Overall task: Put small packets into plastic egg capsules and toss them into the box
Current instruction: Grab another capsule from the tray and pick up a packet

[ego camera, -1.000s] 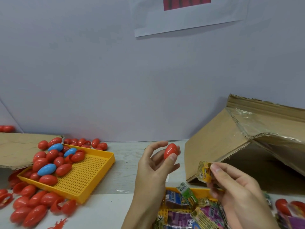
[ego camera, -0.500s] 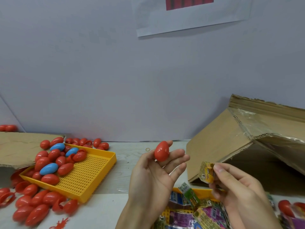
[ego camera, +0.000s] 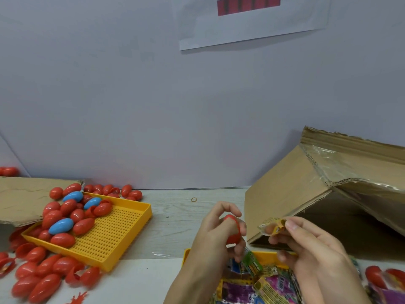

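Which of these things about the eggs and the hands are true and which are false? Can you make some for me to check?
1. The left hand holds a red egg capsule. True.
2. The right hand holds nothing. False: its grip pinches a small yellow packet.
3. The packet is already inside the capsule. False: it is still apart from it, off to the capsule's right.
4. The yellow tray on the left holds red and blue egg capsules. True.
5. Every capsule on the left lies in that tray. False: many red ones lie on the table beside it.
6. A cardboard box stands at the right. True.
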A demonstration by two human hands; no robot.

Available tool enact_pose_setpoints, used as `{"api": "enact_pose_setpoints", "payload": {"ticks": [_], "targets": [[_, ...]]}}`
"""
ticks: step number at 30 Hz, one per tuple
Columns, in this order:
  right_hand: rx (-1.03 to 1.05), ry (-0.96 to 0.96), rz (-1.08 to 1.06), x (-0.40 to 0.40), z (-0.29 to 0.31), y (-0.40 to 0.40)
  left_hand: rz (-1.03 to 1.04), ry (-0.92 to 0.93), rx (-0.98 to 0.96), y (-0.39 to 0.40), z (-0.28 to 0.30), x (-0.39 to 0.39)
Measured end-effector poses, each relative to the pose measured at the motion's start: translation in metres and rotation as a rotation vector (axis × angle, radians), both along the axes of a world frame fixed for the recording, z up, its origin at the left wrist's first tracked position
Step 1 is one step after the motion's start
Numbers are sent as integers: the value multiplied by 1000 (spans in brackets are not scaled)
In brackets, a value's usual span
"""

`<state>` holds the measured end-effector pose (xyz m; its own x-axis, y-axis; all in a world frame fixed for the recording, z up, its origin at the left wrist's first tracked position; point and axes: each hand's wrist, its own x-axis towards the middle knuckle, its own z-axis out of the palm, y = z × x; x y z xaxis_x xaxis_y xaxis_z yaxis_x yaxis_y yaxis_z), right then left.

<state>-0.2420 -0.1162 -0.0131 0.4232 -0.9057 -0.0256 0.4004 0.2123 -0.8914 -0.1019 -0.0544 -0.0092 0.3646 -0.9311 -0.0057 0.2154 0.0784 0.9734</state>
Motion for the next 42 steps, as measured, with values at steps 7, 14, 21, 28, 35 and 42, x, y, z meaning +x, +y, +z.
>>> {"api": "enact_pose_setpoints", "payload": {"ticks": [7,14,21,28,35,42], "targets": [[-119,55,58,-4,-4,0,-37,-298,30,2,0,-5],[-339,235,77,-4,-12,2,39,-303,41,-3,-3,-8],[-352,297,-34,-2,-9,2,160,-415,10,-3,-2,-9],[-503,419,-115,3,-15,8,205,-1064,-93,-2,-6,-12],[-621,542,-163,2,-21,6,211,-1121,-110,-5,-10,-14],[-568,518,-109,5,-18,8,240,-1121,-153,-7,-10,-11]]}}
